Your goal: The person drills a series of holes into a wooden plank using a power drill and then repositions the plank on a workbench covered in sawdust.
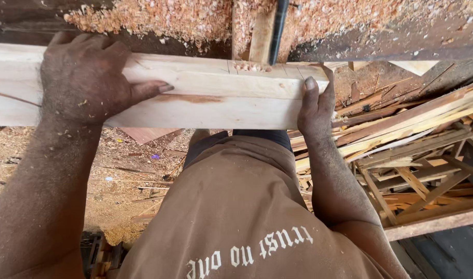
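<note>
Two hands grip one pale wooden beam (205, 101), which lies across the surface (381, 36) just below a drift of reddish sawdust (159, 18). At the beam's left part, left hand (84, 77) lies spread flat over the top edge, fingers wrapped across. At the beam's right end, right hand (315, 103) clasps the cut corner, thumb on top. Beam looks stiff, squared, probably heavy; dusty faces may slip, so edge-wrapping grips suit. Right of the beam: heaped offcut slats (417, 150).
</note>
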